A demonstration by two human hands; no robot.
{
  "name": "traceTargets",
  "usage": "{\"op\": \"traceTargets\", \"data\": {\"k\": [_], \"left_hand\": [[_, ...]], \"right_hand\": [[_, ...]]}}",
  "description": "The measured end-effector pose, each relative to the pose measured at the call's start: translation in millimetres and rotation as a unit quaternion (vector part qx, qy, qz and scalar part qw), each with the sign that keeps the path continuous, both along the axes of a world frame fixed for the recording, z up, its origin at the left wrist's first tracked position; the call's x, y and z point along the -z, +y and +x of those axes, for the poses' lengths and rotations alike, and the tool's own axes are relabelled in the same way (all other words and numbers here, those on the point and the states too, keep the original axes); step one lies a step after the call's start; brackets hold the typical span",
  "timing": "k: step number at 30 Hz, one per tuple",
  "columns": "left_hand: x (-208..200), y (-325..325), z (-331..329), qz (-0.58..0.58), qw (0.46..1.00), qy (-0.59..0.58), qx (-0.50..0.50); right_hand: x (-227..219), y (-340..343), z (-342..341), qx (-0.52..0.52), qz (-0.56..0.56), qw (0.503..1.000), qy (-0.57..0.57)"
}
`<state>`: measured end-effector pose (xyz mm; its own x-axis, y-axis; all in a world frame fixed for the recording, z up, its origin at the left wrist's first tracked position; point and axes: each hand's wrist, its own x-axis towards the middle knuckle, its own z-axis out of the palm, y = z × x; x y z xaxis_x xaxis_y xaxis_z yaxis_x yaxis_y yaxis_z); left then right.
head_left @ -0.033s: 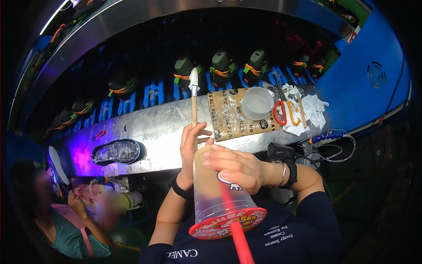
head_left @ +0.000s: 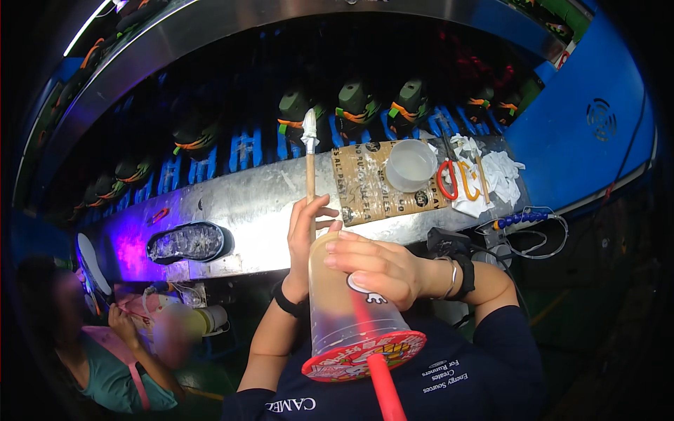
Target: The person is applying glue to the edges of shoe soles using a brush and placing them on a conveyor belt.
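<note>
My left hand (head_left: 304, 235) grips a wooden stick (head_left: 311, 175) that stands up in front of me, its tip wrapped in white cloth (head_left: 309, 130). Close to the camera, my right hand (head_left: 375, 265) is wrapped around a clear plastic cup (head_left: 330, 298) with a light brown drink in it. The cup is tilted, its printed red sealed top toward me, and a thick red straw (head_left: 385, 386) sticks out of it. The cup hides part of my left hand and the lower end of the stick. A dark shoe upper or sole piece (head_left: 186, 242) lies on the metal bench to the left.
On the bench (head_left: 267, 189), a cardboard sheet (head_left: 361, 186) bears a translucent tub (head_left: 411, 165). Red-handled scissors (head_left: 447, 180), a yellow-handled tool (head_left: 469, 179) and crumpled white cloths (head_left: 504, 175) lie right. Shoes (head_left: 354, 105) stand on blue racks behind. A co-worker (head_left: 112, 365) sits at lower left.
</note>
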<state>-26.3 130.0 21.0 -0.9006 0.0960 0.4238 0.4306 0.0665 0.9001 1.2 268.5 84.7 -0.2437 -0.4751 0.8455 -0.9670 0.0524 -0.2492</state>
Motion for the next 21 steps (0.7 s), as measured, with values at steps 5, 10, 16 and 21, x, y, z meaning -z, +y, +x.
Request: {"op": "traceTargets", "data": {"k": [5,10,16,21], "left_hand": [[1.2,1.4,-1.8,-0.009,1.000,0.003,0.002],[-0.9,0.6,0.5,-0.011,1.000,-0.002,-0.001],[-0.8,0.7,0.1,-0.005,1.000,-0.014,0.004],[-2.6,0.5,1.6,0.000,1.000,-0.009,0.006]], "right_hand": [[3.0,0.6,-1.0,0.008,-0.008,1.000,0.006],[1.3,-0.1,-0.9,-0.001,-0.007,1.000,0.008],[1.2,2.4,-0.8,-0.027,0.003,1.000,-0.014],[0.6,2.5,-0.1,-0.017,-0.007,1.000,-0.004]]}}
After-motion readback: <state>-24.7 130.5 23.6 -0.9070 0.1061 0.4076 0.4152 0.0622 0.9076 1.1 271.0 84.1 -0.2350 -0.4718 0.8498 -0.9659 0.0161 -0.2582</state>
